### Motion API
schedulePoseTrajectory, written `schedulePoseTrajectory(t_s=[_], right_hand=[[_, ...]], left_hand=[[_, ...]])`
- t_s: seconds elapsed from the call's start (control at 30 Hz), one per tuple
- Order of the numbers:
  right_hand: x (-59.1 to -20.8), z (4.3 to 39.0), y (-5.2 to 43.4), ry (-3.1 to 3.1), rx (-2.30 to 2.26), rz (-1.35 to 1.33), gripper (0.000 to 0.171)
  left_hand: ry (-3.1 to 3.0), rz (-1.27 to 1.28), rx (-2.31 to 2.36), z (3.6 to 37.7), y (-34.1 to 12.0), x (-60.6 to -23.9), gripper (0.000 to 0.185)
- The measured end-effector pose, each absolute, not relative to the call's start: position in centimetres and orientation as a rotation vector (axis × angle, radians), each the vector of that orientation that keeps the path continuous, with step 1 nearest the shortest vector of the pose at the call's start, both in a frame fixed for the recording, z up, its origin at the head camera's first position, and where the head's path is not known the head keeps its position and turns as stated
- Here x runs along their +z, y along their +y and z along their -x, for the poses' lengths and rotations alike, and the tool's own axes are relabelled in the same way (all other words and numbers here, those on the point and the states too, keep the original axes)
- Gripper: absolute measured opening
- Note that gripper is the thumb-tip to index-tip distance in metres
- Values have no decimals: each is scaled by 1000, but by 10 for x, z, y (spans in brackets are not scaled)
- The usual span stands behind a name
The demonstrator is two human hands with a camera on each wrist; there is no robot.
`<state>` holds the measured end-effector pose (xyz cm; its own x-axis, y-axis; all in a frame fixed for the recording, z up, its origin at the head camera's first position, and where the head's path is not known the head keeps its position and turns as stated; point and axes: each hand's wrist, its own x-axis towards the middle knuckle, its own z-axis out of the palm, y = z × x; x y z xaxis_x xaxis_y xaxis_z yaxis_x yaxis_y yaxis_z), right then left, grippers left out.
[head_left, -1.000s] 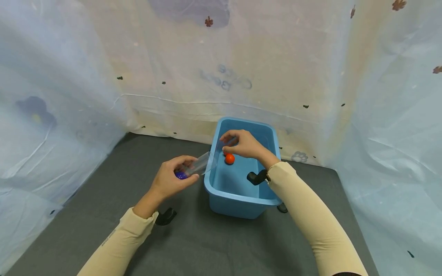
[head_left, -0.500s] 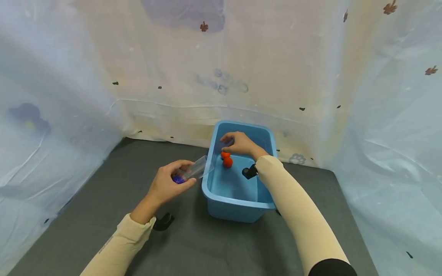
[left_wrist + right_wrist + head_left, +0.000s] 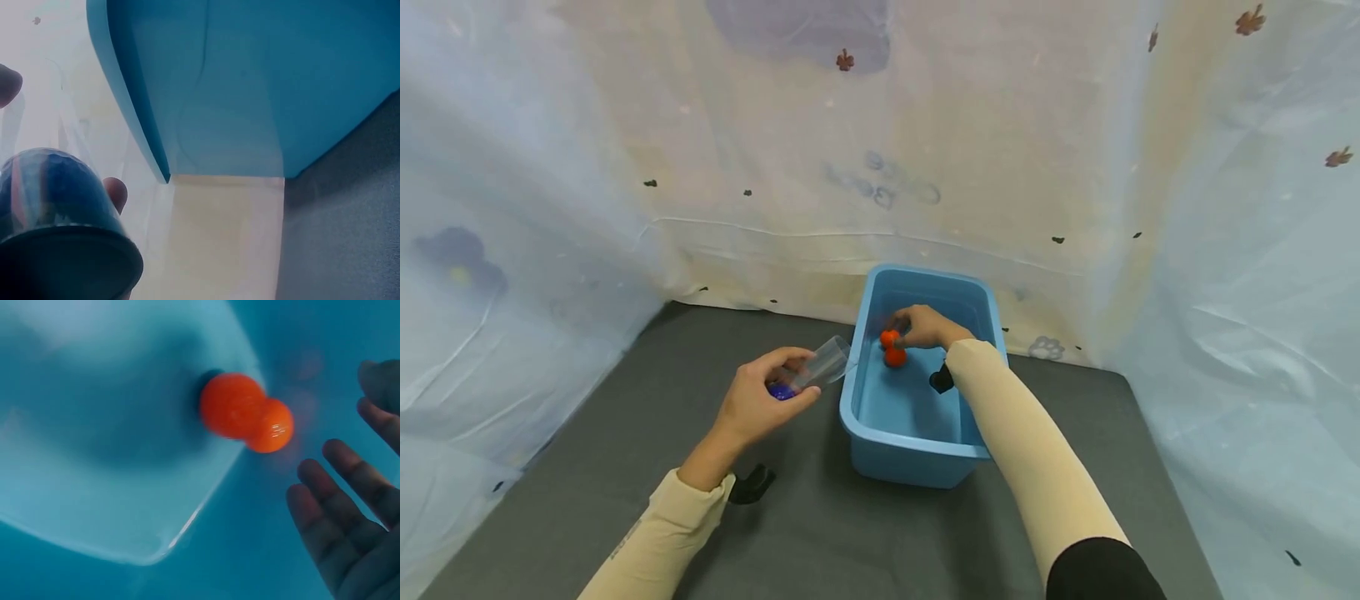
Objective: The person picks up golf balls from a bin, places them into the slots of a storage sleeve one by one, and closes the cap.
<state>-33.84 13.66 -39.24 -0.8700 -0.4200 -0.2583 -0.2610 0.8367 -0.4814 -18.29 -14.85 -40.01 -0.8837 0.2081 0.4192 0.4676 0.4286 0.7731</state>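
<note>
My left hand [image 3: 751,408] grips a clear plastic cup [image 3: 826,362], tilted with its mouth toward the blue basin [image 3: 917,444]. A blue ball [image 3: 781,391] lies at the cup's bottom end. In the left wrist view the cup's base [image 3: 69,262] faces the camera, with blue showing through the wall. Inside the basin my right hand [image 3: 927,326] reaches down, fingers spread and holding nothing. Beside its fingertips two orange-red balls, a nearer one [image 3: 895,357] and a farther one [image 3: 889,338], rest together. The right wrist view shows both balls [image 3: 232,406] apart from the fingers.
The basin's high walls surround the right hand, and its left rim [image 3: 852,383] stands just right of the cup. Dark grey cloth [image 3: 850,550] covers the table. A pale patterned curtain [image 3: 760,167] hangs close behind and along both sides.
My right hand has lowered into the basin toward the balls. The farther ball shows more than one second ago. My left hand still holds the cup, which is tipped slightly more upward.
</note>
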Motion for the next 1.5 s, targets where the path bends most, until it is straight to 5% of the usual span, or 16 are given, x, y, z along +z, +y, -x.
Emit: schedulePoseTrajectory(t_s=[1.5], right_hand=[[-443, 358, 134, 2598, -609, 263, 39]], left_hand=[[-2436, 526, -1489, 198, -152, -413, 40]])
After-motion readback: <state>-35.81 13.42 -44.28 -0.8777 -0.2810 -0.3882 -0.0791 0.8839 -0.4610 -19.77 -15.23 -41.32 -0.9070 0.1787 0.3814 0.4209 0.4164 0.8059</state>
